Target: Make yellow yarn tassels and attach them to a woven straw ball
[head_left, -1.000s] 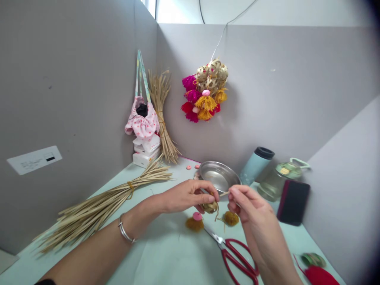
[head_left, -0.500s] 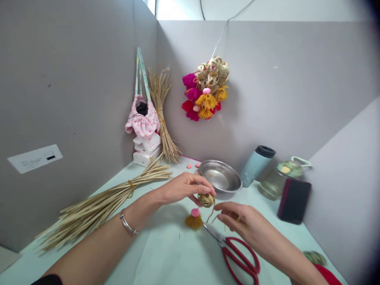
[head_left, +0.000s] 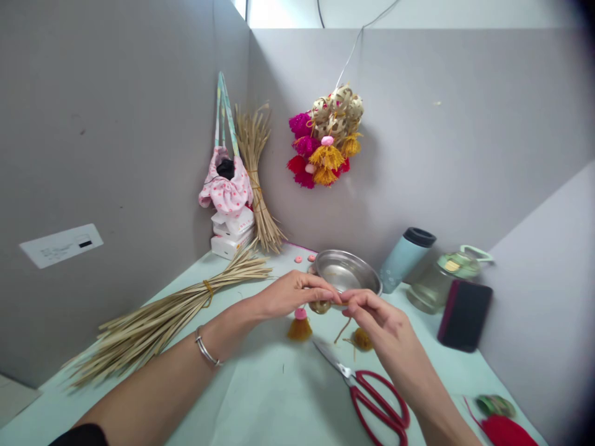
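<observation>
My left hand [head_left: 300, 293] is closed over a small woven ball [head_left: 320, 306], which shows beneath its fingers. From the ball hangs a pink bead [head_left: 300, 313] with a mustard tassel [head_left: 299, 329]. My right hand [head_left: 379, 313] meets the left fingertips, its thumb and forefinger pinched on a brown cord [head_left: 343, 331] whose end dangles below. Behind that hand lies a mustard yarn bundle [head_left: 362, 339]. Red-handled scissors [head_left: 346, 373] rest on the table just below the hands, blades slightly left.
A steel bowl [head_left: 348, 272] stands behind the hands, with a blue tumbler [head_left: 406, 260], green jug [head_left: 441, 282] and phone [head_left: 465, 316] at right. Straw [head_left: 171, 316] lies left. Red yarn [head_left: 506, 430] is front right. Woven balls with tassels [head_left: 332, 136] hang at the back.
My right hand has moved up and left to meet my left fingertips and has pinched the cord. The tassel has risen slightly, and the mustard yarn bundle has come into view.
</observation>
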The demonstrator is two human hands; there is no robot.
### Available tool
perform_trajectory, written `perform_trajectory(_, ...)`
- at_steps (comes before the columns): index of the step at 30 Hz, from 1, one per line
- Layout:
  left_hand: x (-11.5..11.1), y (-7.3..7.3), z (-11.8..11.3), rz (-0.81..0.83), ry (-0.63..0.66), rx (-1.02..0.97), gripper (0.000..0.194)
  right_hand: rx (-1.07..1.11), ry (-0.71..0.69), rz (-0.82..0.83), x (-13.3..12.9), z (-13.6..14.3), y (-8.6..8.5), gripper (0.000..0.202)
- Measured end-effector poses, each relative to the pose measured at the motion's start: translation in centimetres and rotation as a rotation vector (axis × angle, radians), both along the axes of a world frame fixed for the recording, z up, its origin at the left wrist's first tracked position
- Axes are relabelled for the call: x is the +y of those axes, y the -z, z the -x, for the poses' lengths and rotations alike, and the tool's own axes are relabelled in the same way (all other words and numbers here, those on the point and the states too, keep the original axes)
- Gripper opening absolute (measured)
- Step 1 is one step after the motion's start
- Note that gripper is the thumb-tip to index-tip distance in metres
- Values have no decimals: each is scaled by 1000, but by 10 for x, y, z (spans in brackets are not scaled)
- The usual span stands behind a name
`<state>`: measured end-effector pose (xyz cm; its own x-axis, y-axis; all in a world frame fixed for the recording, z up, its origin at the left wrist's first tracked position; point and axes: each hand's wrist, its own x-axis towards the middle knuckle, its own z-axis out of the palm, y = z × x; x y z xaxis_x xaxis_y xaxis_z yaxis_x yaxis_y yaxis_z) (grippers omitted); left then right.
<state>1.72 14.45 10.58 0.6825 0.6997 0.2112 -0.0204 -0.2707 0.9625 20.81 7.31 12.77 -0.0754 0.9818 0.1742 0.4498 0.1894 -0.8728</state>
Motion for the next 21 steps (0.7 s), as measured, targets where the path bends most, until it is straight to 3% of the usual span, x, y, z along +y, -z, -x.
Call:
perform_trajectory(4,0,3,-4,-51,-75,-52,28,97,55,24,2,1,4,25)
perform_trajectory(12,-12,2,-16,-54,-282,-141,25,192,-4,121,1,4,2,28)
perform_trajectory(17,-17,6,-18,-112,-343,-149,25,275,-35,195,-3,10,3,28)
perform_trajectory(21,-15,9,-16,-202,-365,-120,25,280,-24,150,-3,6,4,24)
